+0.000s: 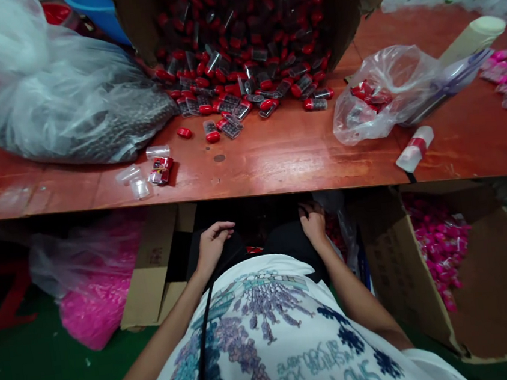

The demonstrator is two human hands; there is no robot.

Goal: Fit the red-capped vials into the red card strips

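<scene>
Clear cylindrical tubes (229, 128), rounded red caps (212, 137)

White shirt (313, 329), purple-blue floral print (265, 300), grey-blue lettering (321, 379); thin black cord (204, 340); trousers (286, 241) shadowed, seemingly black.

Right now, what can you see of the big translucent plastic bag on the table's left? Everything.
The big translucent plastic bag looks like thin, whitish, wrinkled film. Its lower part bulges with many small dark pieces, showing grey through the film; its paler upper part is bunched and runs out of the picture. It lies slumped on the red-brown wooden table, its right end beside the red-capped clear capsules. Whether they touch is unclear.
</scene>
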